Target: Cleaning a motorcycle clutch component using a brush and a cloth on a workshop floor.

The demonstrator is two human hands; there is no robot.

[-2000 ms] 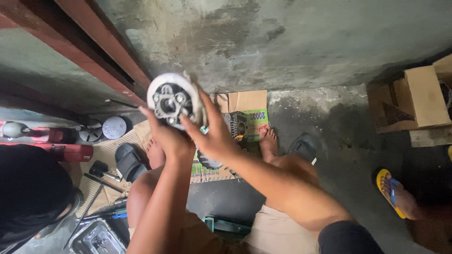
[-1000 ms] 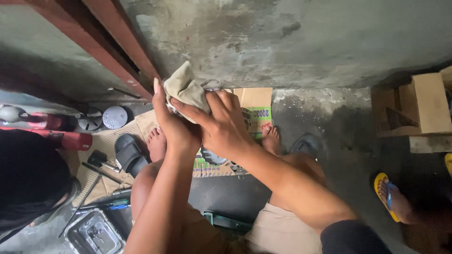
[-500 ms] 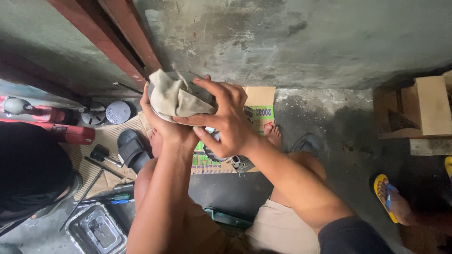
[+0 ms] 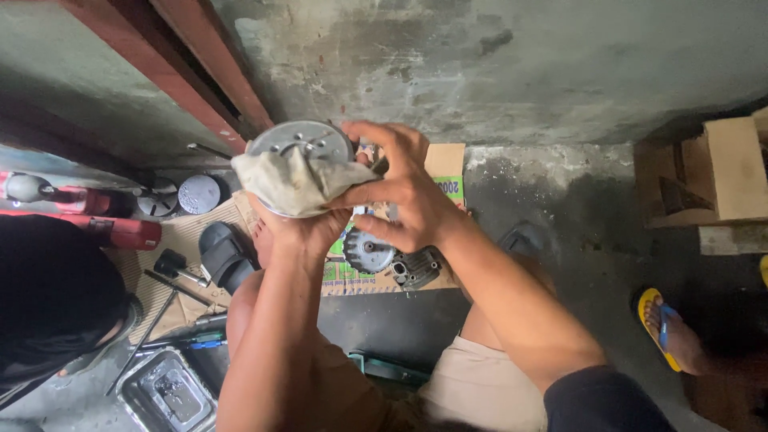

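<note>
Head view: we hold a round metal disc (image 4: pixel 300 140) up in the upper middle of the frame, close to the camera, likely so that its face is easy to see while we work on it. Our left hand (image 4: pixel 298 232) cups it from below, fingers curled up around its lower edge, and so carries its weight. Our right hand (image 4: pixel 404 196) comes in from the right, fingers bent and pinching a dirty rag (image 4: pixel 292 182) against the disc; the thumb presses the cloth and the other fingertips reach over the rim. The rag drapes across the lower half of the disc, so only the upper half, with its small holes, shows.

Below the hands, in the middle of the frame, cardboard (image 4: pixel 444 164) is spread over the concrete floor, seemingly to keep parts off the dirt. A toothed round part (image 4: pixel 366 252) and a finned metal piece (image 4: pixel 416 268) lie on it, within easy reach. At lower left we see tools (image 4: pixel 172 276) and a metal tray (image 4: pixel 166 392). Two dark round caps (image 4: pixel 200 194) stand at the left by a red machine (image 4: pixel 104 220). At lower right, another person's foot in a yellow sandal (image 4: pixel 664 332) rests on the floor, well apart from us.
</note>
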